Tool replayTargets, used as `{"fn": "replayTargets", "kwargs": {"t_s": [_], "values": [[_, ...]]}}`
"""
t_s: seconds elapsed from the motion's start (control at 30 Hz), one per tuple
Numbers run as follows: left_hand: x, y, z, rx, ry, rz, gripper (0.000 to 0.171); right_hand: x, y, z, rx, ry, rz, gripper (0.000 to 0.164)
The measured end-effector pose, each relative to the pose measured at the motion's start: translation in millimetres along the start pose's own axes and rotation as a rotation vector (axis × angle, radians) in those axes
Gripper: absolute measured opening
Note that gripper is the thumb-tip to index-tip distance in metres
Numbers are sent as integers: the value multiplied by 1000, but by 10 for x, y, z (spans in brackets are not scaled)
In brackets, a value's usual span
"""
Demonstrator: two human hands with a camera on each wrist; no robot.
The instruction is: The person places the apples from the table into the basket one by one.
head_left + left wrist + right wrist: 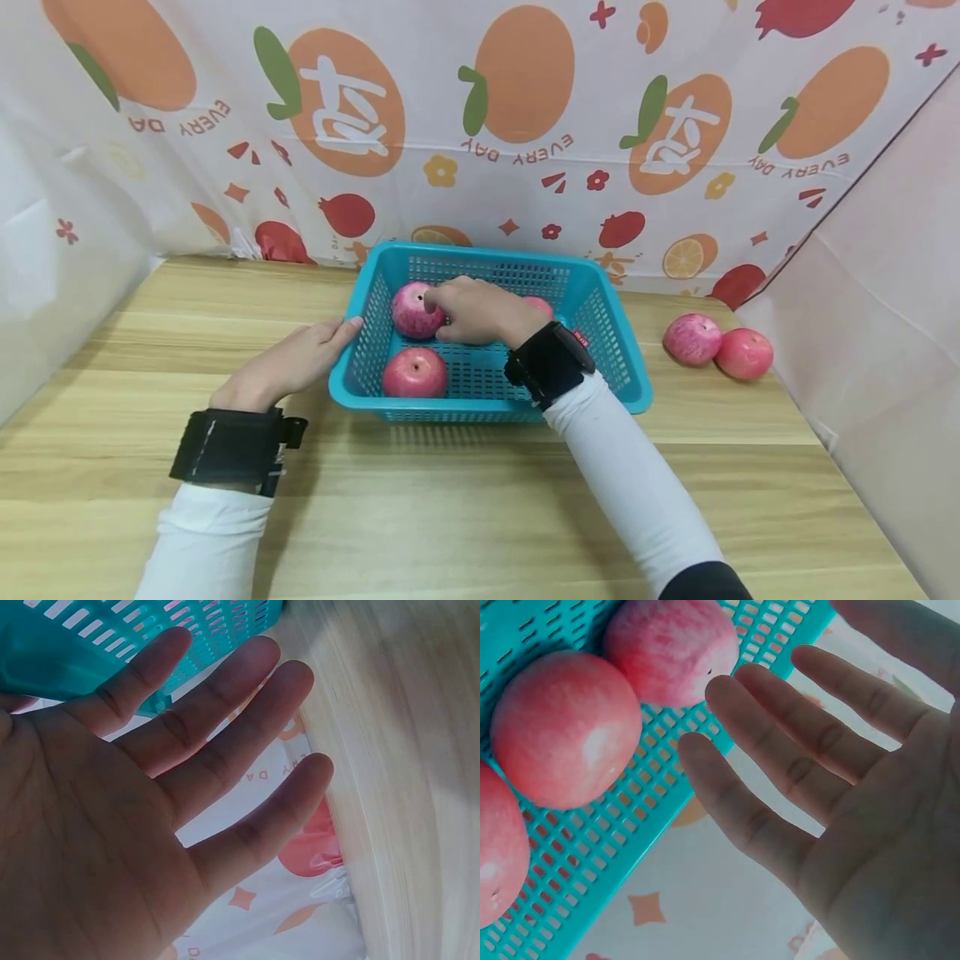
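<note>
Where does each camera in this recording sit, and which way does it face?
Head: worn on the head, facing forward and down at the basket and table; left hand, right hand and both sleeves show.
Left wrist: worn there, looking past the left hand toward the basket's slotted side; only that hand shows.
Right wrist: worn there, looking past the right hand toward fruit in the basket; only that hand shows.
Both wrist views share the basket and patterned cloth.

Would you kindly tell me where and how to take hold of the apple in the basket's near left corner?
I'd hold the apple around its widest part, coming from above: it's round, and the basket walls it in on its left and near sides, likely hindering sideways approach.
</note>
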State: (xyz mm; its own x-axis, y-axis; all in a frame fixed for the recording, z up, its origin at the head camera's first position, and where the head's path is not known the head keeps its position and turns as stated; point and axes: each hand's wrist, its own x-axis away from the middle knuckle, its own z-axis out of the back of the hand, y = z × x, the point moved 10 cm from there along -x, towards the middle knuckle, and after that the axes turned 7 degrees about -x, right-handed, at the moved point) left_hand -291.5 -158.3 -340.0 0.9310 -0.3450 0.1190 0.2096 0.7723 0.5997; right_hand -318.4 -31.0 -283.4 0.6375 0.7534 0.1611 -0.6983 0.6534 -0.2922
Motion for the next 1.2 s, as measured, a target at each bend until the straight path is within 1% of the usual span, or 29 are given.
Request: {"fn": "replayTargets", "kwargs": {"t_s": [0.1,0.2,0.3,0.47,0.6,0.73,1.0,1.2], "values": [[-3,12,-13,10,-10,-5,64,27,81,40,-25,20,-21,34],[-3,15,-19,13,-14,-4,64,67,158,78,-48,30,-55,38],[0,12,-19,11,-14,-2,63,100,200,107,-67,37,-72,39],[2,10,-13,5,-6,-9,63,141,207,138,-69,49,-53,34],[4,-1,-13,3,-4,-2,64,168,223,163,-76,57,-37,30],[9,-1,-13,2,-7,0,64,191,237,206,-100,72,-26,26],[3,-21,-28,8,-14,19,65,245,303,268,-137,96,-52,24],[2,-4,-10,-3,-4,3,64,304,393,328,-153,127,-71,25]]}}
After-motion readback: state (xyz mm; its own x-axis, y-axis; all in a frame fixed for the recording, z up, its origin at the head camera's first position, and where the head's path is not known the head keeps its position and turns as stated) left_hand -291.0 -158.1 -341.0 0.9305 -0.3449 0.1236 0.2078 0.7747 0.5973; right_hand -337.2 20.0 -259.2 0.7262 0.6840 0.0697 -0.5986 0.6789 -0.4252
